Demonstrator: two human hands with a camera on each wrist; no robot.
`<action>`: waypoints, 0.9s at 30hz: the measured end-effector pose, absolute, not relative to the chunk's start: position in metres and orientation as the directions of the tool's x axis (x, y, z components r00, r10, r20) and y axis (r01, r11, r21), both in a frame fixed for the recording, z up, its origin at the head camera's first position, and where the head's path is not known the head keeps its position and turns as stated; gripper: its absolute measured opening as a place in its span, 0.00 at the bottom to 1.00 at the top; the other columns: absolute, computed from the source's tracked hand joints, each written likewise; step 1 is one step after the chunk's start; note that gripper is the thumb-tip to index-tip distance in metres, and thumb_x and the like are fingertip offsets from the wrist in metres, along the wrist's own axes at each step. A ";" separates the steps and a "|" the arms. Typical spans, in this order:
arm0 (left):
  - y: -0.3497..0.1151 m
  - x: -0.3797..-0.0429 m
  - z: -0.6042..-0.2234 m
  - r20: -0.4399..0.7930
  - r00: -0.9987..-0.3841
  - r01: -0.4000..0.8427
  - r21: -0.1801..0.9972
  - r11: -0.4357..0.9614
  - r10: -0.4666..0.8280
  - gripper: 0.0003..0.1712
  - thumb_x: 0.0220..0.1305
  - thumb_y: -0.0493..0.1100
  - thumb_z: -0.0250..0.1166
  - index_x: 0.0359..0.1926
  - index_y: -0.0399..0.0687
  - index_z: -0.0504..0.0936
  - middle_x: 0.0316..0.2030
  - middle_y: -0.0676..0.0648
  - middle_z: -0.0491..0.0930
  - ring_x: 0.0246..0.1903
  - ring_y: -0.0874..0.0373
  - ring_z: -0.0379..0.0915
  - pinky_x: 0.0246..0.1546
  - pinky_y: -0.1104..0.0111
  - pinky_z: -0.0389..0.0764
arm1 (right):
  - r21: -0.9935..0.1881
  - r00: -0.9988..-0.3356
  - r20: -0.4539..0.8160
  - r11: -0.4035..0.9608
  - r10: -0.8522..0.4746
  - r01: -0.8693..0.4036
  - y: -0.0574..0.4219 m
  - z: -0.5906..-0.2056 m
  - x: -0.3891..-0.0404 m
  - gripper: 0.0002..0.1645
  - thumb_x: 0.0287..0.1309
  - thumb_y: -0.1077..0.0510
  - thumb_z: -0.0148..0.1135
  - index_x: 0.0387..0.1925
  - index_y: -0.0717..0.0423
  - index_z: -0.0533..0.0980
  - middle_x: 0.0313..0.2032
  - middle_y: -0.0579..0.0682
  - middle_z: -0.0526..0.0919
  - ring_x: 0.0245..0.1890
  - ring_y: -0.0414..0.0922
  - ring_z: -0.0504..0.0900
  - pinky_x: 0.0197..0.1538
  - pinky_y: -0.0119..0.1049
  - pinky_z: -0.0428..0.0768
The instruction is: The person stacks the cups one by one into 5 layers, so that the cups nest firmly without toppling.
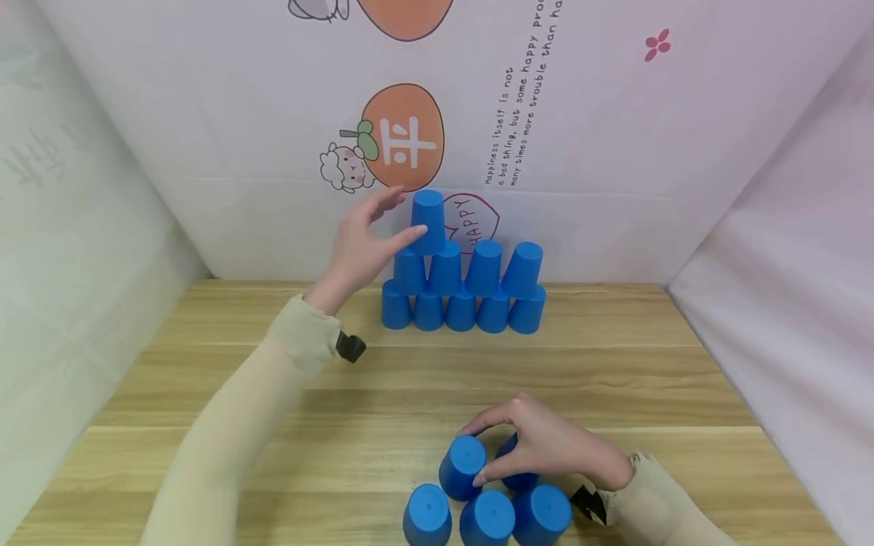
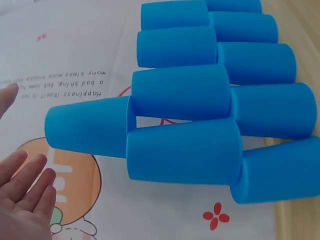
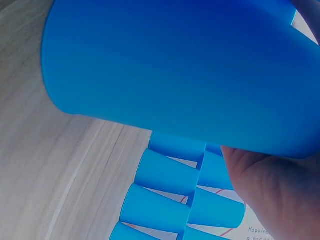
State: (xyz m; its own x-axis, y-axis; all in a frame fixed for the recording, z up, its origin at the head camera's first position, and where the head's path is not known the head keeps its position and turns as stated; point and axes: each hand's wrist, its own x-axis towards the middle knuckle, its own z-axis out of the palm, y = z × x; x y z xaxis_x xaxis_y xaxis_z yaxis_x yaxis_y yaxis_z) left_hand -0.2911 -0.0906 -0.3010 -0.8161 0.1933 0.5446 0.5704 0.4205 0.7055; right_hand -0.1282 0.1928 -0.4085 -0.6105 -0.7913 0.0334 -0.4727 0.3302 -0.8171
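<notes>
While our left hand (image 1: pixel 362 243) spreads its fingers just beside the top cup (image 1: pixel 429 216) on the stack (image 1: pixel 460 312) and our right hand (image 1: pixel 546 444) pinches a nearer cup (image 1: pixel 464 464) in front of that stack, we should draw the left away gently, nudging nothing.

Blue cups (image 1: pixel 486 269), all upside down: ten in a stack at the back of the tabletop (image 1: pixel 328 417), five below, four above, top cup (image 1: pixel 429 220) bridging the leftmost two of the four. Five more nearer, three in front, two behind; back-left cup (image 1: pixel 461 470) gripped by the right hand (image 1: pixel 542 440), back-right cup (image 1: pixel 522 483) partly hidden.
</notes>
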 end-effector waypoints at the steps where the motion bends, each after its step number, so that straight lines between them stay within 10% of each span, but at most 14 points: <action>1: -0.093 -0.287 -0.302 0.541 -0.816 0.571 0.703 0.424 0.201 0.42 0.62 0.64 0.70 0.72 0.55 0.71 0.66 0.54 0.75 0.64 0.65 0.68 0.64 0.64 0.70 | -0.817 -0.610 0.035 0.329 -0.791 -0.473 0.193 -0.408 -0.128 0.26 0.56 0.44 0.76 0.55 0.46 0.83 0.49 0.35 0.86 0.51 0.41 0.84 0.56 0.50 0.81; 27: -0.096 -0.172 -0.383 0.370 -0.757 0.584 0.752 0.305 0.539 0.45 0.51 0.51 0.82 0.70 0.58 0.74 0.66 0.58 0.74 0.66 0.57 0.68 0.62 0.47 0.72 | -0.819 -0.626 0.005 0.356 -0.780 -0.450 0.193 -0.405 -0.128 0.27 0.57 0.41 0.75 0.55 0.47 0.84 0.49 0.36 0.86 0.51 0.40 0.84 0.56 0.50 0.81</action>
State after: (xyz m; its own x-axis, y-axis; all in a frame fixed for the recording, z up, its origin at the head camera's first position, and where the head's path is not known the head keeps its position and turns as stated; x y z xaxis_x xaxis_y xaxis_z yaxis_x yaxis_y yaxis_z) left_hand -0.1721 -0.0965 -0.3832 -0.7571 0.5385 0.3698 0.5845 0.3054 0.7517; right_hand -0.1275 0.1927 -0.4048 -0.6258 -0.7800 0.0054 -0.4503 0.3556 -0.8190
